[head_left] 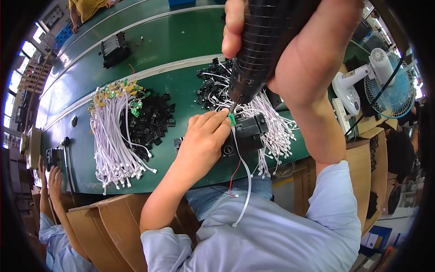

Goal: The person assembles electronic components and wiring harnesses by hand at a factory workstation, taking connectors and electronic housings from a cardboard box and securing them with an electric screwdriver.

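Observation:
My right hand (pixel 308 59) is wrapped around a black electric screwdriver (pixel 256 54), held upright close to the camera. Its bit points down at a small green circuit board (pixel 232 119) on a black plastic housing (pixel 247 131). My left hand (pixel 206 131) rests on the housing with its fingertips together beside the board and the bit; whether they pinch anything is hidden. From the board a white cable (pixel 244 165) hangs over the table edge toward my lap, near a thin red wire (pixel 235 174).
A bundle of white cables (pixel 113 136) with green and yellow ends lies left, beside a pile of black plastic parts (pixel 154 115). More white cables (pixel 276 131) lie right. Another black housing (pixel 114 49) sits farther back. A fan (pixel 385 81) stands right; a co-worker's hands (pixel 52 179) are at left.

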Tool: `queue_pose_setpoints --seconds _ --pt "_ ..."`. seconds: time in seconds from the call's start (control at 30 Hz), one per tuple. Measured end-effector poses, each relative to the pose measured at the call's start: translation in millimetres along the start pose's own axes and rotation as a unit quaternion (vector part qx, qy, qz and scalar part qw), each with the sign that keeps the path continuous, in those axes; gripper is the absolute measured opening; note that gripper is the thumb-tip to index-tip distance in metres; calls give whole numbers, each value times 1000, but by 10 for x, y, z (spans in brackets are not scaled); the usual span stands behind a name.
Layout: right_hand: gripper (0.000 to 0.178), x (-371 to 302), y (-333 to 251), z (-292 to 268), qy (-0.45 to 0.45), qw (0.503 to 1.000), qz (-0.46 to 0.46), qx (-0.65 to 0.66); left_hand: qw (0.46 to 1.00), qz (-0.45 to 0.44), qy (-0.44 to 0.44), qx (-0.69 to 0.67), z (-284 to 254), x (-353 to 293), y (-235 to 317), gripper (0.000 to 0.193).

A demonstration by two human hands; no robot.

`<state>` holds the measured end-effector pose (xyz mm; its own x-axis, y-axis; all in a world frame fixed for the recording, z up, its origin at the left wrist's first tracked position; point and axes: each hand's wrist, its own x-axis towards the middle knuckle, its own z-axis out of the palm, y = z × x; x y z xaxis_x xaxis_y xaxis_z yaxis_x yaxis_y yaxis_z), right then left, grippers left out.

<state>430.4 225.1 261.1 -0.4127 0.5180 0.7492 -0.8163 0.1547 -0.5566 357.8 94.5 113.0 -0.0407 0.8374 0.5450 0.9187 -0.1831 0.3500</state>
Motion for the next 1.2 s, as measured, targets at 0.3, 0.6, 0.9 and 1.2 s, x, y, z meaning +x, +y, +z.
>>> queue_pose_setpoints --seconds 0.3,0.6,0.9,1.2 --pt "91 -43 7 -128 -26 999 30 26 1000 -2 -1 10 8 -6 -14 28" --pt "92 -52 96 -132 -48 996 53 46 1000 6 2 13 19 -11 -19 28" --pt "93 -94 116 -193 -71 991 97 56 999 18 23 33 68 -33 18 24" --pt "95 -139 83 -152 -96 985 124 66 997 37 35 53 82 -78 39 22"
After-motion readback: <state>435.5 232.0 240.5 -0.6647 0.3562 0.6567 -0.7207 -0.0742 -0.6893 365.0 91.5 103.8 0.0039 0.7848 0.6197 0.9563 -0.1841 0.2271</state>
